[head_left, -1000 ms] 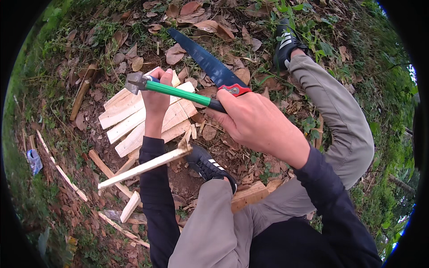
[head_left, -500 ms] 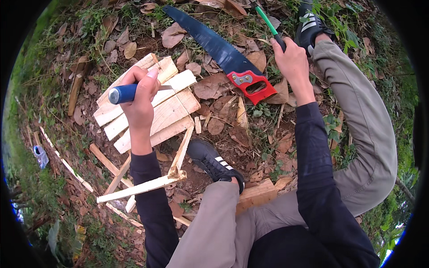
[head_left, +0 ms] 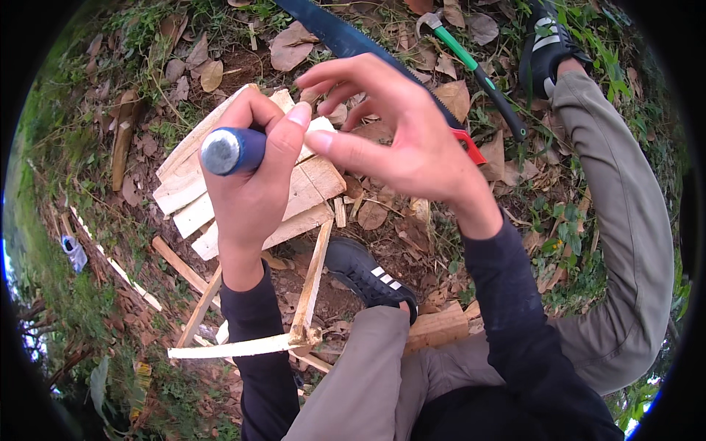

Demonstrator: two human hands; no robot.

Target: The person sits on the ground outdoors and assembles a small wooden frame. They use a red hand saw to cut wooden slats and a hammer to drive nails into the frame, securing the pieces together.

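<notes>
In my left hand [head_left: 255, 192] is a chisel [head_left: 237, 151] with a blue handle, its metal-capped butt facing up. The fist is closed around the handle and hides most of the blade. My right hand [head_left: 415, 151] hangs just to the right, thumb and fingers spread and curved, holding nothing. Its thumb tip is close to the left thumb. Below both hands lie several pale wooden boards [head_left: 298, 197] side by side. On the ground at the upper right rests a claw hammer [head_left: 468, 60] with a green and black handle.
A handsaw [head_left: 334, 28] lies beyond my right hand, its red handle partly hidden. A frame of thin wood strips [head_left: 309, 283] stands near my left forearm. My black shoe [head_left: 368, 273] is beside the boards, and a timber block [head_left: 439, 328] sits by my leg. Dry leaves cover the ground.
My right hand has let go of the hammer, which now lies on the ground, and has come left and nearer to the chisel. My left hand still grips the chisel, slightly further right.
</notes>
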